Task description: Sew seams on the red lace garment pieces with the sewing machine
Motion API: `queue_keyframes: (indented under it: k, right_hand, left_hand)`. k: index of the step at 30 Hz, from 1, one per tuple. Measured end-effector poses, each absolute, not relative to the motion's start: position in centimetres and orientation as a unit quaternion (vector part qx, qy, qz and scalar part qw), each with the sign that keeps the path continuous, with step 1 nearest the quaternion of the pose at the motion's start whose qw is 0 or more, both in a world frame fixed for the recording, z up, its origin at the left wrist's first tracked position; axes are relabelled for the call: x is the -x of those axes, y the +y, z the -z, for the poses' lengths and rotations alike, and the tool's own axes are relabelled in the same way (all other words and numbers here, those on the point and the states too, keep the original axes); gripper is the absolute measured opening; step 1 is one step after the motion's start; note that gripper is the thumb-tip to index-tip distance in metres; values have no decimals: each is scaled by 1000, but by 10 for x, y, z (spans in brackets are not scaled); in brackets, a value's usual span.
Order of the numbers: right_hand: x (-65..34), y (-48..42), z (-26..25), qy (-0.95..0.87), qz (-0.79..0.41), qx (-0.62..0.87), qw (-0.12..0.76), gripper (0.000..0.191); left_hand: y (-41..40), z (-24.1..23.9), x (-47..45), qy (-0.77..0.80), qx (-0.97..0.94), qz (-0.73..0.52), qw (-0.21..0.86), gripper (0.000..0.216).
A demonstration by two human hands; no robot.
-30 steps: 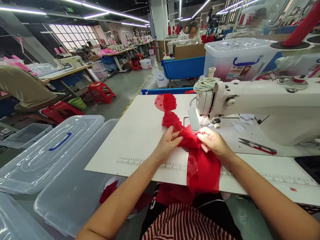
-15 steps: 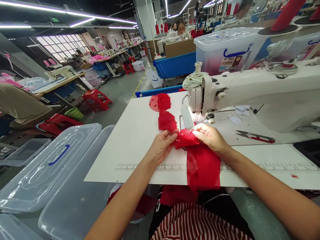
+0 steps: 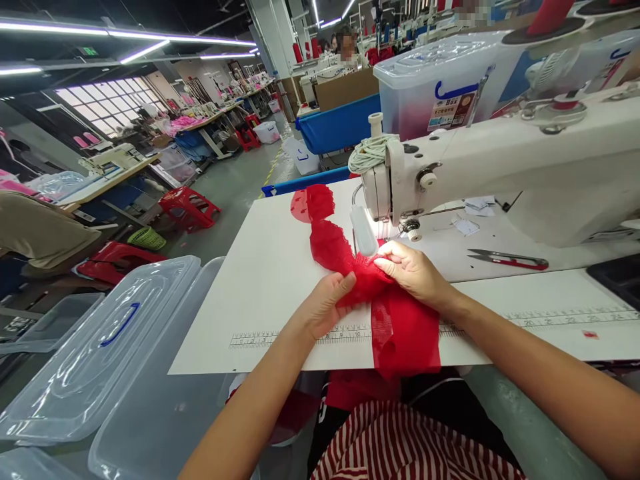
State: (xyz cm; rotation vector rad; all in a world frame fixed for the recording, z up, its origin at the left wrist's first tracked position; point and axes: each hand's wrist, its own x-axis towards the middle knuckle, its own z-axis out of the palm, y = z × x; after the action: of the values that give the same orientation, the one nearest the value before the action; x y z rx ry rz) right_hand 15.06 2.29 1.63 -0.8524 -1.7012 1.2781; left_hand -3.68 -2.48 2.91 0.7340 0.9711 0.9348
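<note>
A strip of red lace fabric (image 3: 406,333) lies over the white sewing table (image 3: 270,267), hangs off its near edge and runs back to sewn red pieces (image 3: 320,203) behind the needle. My left hand (image 3: 323,305) pinches the lace on its left side. My right hand (image 3: 414,270) grips the bunched lace on the right, just in front of the presser foot of the white sewing machine (image 3: 500,167). Both hands are closed on the fabric.
Red-handled thread snips (image 3: 507,259) lie on the machine bed to the right. Clear plastic bins with lids (image 3: 100,353) stand at my left. A lidded storage box (image 3: 440,87) sits behind the machine. Other workers, tables and red stools (image 3: 189,205) fill the hall.
The view has shifted slightly. My left hand slid a little down and toward me along the lace; my right hand stayed by the presser foot, still gripping.
</note>
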Motion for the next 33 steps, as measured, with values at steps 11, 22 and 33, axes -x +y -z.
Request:
queue_keyframes:
  k: [11,22,33]
  right_hand:
    - [-151,22,-1,-805,-222,443,325,27]
    - [-151,20,6,-860,-123,370,329,30]
    - [-149,15,-6,-810,-119,406,406,19]
  left_hand:
    - [-6,-32,54,364,-206,-643,642,12]
    - [-8,-24,52,330,-222,-623,674,23]
    - [-7,-26,52,342,-195,-616,682,34]
